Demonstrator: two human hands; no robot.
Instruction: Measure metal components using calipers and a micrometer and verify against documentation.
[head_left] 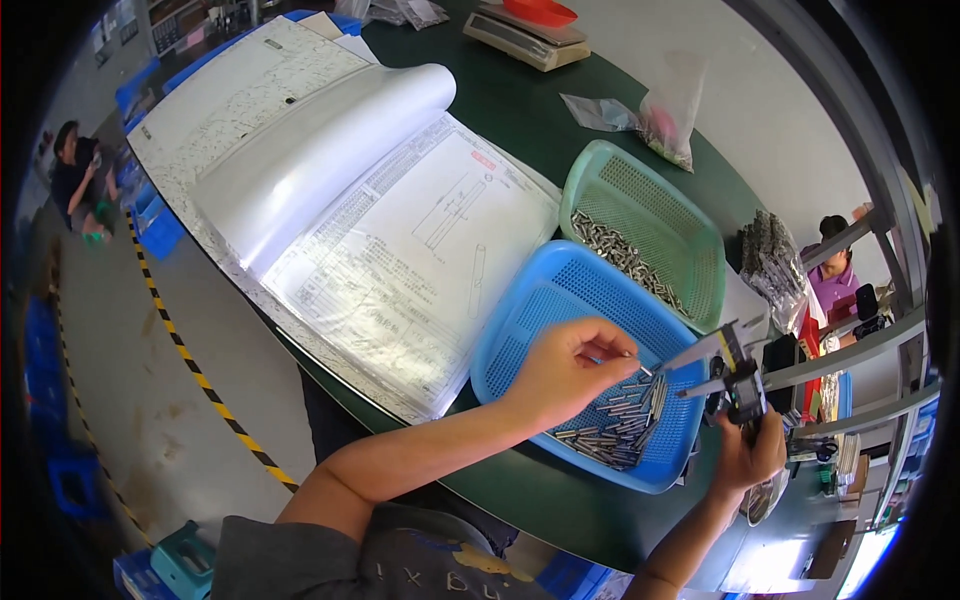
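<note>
Both forearms come up from the lower edge over a dark green table point(520, 110). Left hand point(570, 368) hovers above a blue basket point(520, 330), its fingertips pinched together on one thin metal pin point(632, 354). Right hand point(748, 455) is closed around a caliper point(728, 372), whose jaws stand apart and point toward that pin, just beside it. More metal pins point(620, 425) lie heaped in the near corner of the blue basket. A green basket point(665, 200) sits touching it on the far side, with its own row of pins point(620, 252). A large open binder of drawings point(400, 250) lies to the left, and a clear plastic bag point(672, 120) rests farther back on the table.
</note>
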